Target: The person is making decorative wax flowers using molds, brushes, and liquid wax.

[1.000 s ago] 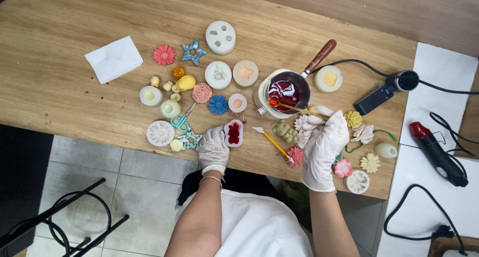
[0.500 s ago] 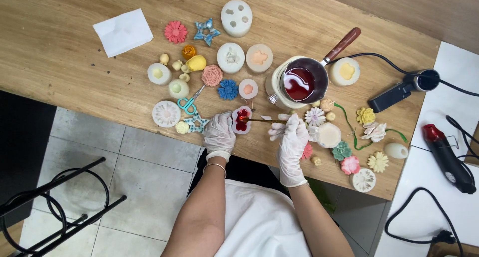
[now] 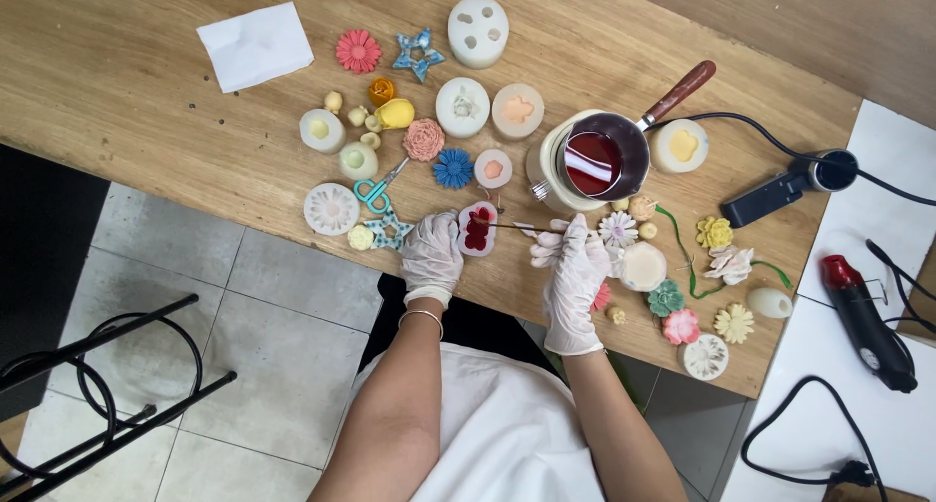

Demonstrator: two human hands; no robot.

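Gloved hands at a small mould on the worktop (image 3: 146,102)
Left hand (image 3: 431,253) steadies the soft, light silicone mould (image 3: 477,229) by its rim near the worktop's front edge; right hand (image 3: 570,263) pinches a thin stiff stick (image 3: 517,227), tip in the red fill

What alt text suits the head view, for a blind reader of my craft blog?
A gloved left hand steadies a small white mould of red wax on a wooden table while the gloved right hand points a thin stick into it.

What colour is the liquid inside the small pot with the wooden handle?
Dark red; the liquid in the pot shows best in the head view.
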